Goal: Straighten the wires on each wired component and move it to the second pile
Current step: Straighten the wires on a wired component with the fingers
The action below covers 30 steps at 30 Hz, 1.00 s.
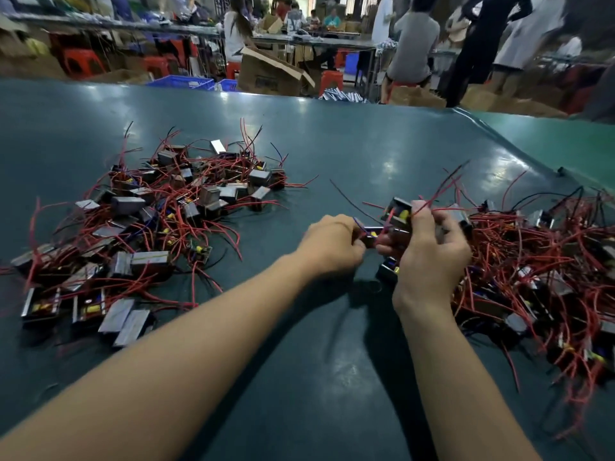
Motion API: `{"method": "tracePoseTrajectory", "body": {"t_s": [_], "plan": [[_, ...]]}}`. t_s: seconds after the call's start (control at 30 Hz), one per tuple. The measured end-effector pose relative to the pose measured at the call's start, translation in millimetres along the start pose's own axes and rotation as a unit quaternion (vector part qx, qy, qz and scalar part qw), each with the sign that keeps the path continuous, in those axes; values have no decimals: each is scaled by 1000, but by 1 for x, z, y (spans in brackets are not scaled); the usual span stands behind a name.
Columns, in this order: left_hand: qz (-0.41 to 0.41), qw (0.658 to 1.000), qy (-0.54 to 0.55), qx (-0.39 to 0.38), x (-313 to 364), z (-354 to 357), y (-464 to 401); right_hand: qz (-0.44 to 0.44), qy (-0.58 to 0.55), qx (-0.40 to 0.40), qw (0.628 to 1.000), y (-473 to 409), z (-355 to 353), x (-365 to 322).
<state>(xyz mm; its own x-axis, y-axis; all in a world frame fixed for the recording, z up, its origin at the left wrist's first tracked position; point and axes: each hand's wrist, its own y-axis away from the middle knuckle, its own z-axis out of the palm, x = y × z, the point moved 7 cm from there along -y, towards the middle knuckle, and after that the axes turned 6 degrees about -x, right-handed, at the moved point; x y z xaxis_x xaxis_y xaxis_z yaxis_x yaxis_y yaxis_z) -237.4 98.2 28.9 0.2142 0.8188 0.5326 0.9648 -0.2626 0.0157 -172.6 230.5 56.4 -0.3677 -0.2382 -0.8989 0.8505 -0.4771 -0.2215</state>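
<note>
Left pile (146, 221): many units w/ wires spread out, prob your done pile. Centre: your left hand (332, 244) pinches small unit (369, 239); your right hand (429, 251) grips another unit (399, 212), fingers curled, red wires (442, 191) sticking up. Right pile (539, 261): big tangle, lots left. Est roughly half done, can't tell exactly.

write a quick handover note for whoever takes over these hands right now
Left hand: grip on a small wired component.
Right hand: grip on another component, pinching its red wires.
Left pile and right pile both lie on the green table.
Done: which pile is finished, I cannot tell.
Left: straighten the held wires, place them, continue.
</note>
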Motion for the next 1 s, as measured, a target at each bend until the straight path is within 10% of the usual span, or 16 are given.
{"method": "tracePoseTrajectory", "body": {"t_s": [0.3, 0.63, 1.0], "plan": [[106, 918, 374, 73, -19, -45, 76, 270, -158, -110, 944, 29, 41, 40], [40, 844, 474, 249, -76, -46, 105, 223, 28, -238, 945, 57, 63, 55], [-33, 694, 685, 218, -97, -44, 100, 257, -8, -207, 944, 23, 37, 36]]}}
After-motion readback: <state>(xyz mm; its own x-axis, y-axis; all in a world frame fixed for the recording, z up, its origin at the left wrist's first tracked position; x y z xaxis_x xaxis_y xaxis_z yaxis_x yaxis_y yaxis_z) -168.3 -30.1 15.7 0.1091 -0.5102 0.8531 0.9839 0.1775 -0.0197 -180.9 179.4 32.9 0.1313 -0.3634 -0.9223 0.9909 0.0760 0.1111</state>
